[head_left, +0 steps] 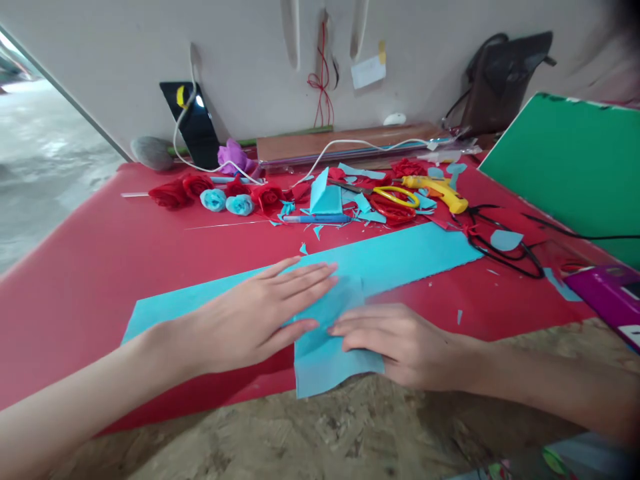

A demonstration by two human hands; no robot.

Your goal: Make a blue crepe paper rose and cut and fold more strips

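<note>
My left hand (280,307) lies flat, fingers stretched out, over a long strip of light blue paper (415,257) and a smaller blue paper piece (325,370) on top of it. The smaller piece reaches down past the front edge of the red sheet, its lower end slightly curled. My right hand (395,340) is closed at the right side of that smaller piece, with bent fingertips pressing on it and the paper's edge running under the palm. The right thumb is hidden.
Behind the strip lie red paper roses (170,195), blue paper roses (240,205), a blue pen (317,219), yellow-handled scissors (397,196), a yellow glue gun (440,190) and blue scraps. A black cord (525,260), a purple box (607,297) and a green board (575,160) stand right.
</note>
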